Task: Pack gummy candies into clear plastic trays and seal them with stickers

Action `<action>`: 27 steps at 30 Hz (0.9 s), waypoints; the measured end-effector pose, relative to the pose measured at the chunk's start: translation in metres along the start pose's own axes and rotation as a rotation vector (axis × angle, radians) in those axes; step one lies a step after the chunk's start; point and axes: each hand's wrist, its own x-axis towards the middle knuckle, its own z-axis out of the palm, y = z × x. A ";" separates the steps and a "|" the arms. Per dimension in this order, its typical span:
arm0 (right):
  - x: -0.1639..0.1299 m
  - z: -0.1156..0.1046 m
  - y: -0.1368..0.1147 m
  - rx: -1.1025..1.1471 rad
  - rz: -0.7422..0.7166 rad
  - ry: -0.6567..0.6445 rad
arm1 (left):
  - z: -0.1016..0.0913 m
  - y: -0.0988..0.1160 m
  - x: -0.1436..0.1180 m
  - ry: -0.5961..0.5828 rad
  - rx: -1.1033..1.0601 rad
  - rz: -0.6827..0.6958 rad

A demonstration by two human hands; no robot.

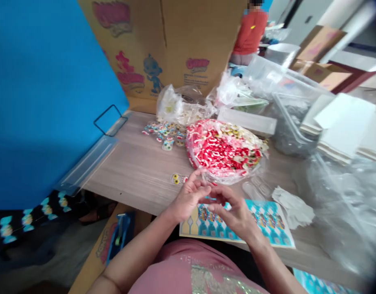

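My left hand and my right hand meet over the table's front edge. Both have curled fingers with the tips close together; what they pinch, if anything, is too small and blurred to make out. Just beyond them lies a plastic bag of red-and-white gummy candies, with yellowish eye-like pieces along its far side. Left of my left hand rests a small clear pack with two yellow eye candies. Under my right hand is a printed sheet of blue labels. Empty clear plastic shells lie right of the fingers.
A pile of filled small packs sits behind on the left, near a large cardboard box. At right stand clear bins, white cards, a crumpled white cloth and a big plastic bag. A person in red is farther back.
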 end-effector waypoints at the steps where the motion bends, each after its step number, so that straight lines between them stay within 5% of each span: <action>1: -0.002 0.001 0.001 -0.088 -0.042 0.054 | 0.001 -0.001 -0.001 0.031 0.008 0.033; 5: 0.002 0.003 0.018 -0.124 -0.036 0.222 | -0.005 0.000 -0.010 0.071 0.226 0.103; 9: 0.017 0.013 0.024 -0.093 -0.023 0.061 | -0.030 0.012 -0.025 0.258 0.455 0.197; 13: 0.035 0.033 0.006 -0.490 -0.287 0.041 | -0.052 0.022 -0.030 0.411 0.409 0.214; 17: 0.050 0.046 -0.008 -0.785 -0.495 -0.091 | -0.064 0.025 -0.023 0.436 0.400 0.216; 20: 0.063 0.050 -0.001 -0.796 -0.476 -0.137 | -0.078 0.025 -0.016 0.412 0.500 0.190; 27: 0.086 0.064 0.029 -0.811 -0.299 -0.196 | -0.121 0.027 -0.015 0.613 0.843 0.331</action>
